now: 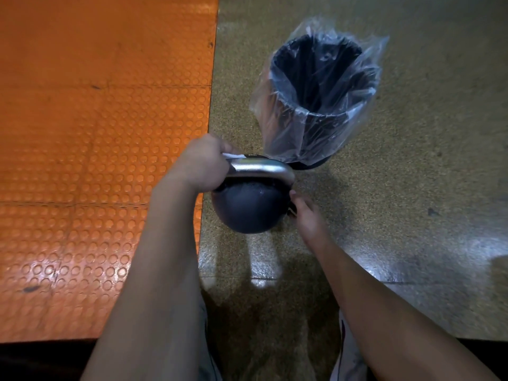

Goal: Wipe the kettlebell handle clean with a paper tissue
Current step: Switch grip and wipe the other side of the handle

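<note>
A: Kettlebell (247,207): one item, standing on the speckled floor (412,188), just right of the near stretch of the orange studded mat (96,133)'s right edge and just in front of the bin. Body dark, rounded, matte. Kettlebell handle (264,168) silver, glossy, arched over the top, long axis running left to right.

B: Hands, left to right?

A: Left hand (200,166): fingers curled over the handle's left end, pressing a paper tissue (233,156) against it; only a white strip shows at the knuckles. Right hand (306,213): lower, at the bell's right side below the handle's right shoulder, fingertips touching it, seemingly steadying. How far its fingers are curled, I cannot tell.

B: The relation that matters?

A: The unwiped bar lies to the right of the left hand, along the handle's own axis. In my judgement the coming stroke slides rightward towards the far bend. The left hand is the nearer, being already on it.

B: Other entries?

A: Black waste bin (321,86), clear liner (365,125) draped over its rim, nearly touching the handle.
</note>
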The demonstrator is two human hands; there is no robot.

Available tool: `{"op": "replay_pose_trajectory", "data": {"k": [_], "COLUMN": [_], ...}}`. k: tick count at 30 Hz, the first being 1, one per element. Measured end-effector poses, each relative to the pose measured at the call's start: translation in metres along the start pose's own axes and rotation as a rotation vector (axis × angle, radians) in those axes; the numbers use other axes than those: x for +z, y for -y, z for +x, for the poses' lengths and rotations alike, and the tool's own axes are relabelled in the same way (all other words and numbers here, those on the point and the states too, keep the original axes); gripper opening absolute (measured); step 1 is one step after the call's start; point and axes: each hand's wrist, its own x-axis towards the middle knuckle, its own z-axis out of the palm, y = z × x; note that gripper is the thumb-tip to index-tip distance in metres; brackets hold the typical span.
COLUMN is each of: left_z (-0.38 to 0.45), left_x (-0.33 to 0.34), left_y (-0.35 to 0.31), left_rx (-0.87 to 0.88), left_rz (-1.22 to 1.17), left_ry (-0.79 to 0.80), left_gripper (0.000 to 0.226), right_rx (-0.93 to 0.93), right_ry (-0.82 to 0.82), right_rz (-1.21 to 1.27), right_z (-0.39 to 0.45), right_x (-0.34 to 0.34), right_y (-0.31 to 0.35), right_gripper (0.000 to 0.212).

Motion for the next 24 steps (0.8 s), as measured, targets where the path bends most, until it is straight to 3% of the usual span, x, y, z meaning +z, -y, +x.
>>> {"op": "replay_pose_trajectory", "data": {"k": [3,8,12,17,22,24], "left_z": [-0.012,-0.015,-0.023,-0.021,-0.029,-0.025], "left_x": [0.016,0.029,0.034,0.052,0.078,0.077], "left_y": [0.005,0.003,0.012,0.013,0.015,0.019], "left_rx": [0.031,0.07,0.085,0.101,0.122,0.085], "left_rz": [-0.049,-0.064,-0.106,-0.111,-0.162,-0.183], "left_ry": [-0.161,-0.256,-0.346,-0.463,-0.622,-0.664], "left_gripper": [0.042,0.051,0.055,0.062,0.071,0.069], "right_rx": [0.01,-0.002,0.01,0.022,0.025,0.003], "right_ry": [-0.001,0.013,0.005,-0.025,-0.016,-0.002], "right_rz": [0.002,-0.001,-0.001,0.036,0.013,-0.009], "right_z": [0.0,-0.004,-0.003,-0.005,-0.002,-0.003], "right_x": [0.0,0.002,0.001,0.003,0.001,0.001], "right_y": [-0.001,0.004,0.002,0.003,-0.002,-0.001], "right_gripper": [0.077,0.066,0.075,0.048,0.084,0.083]}}
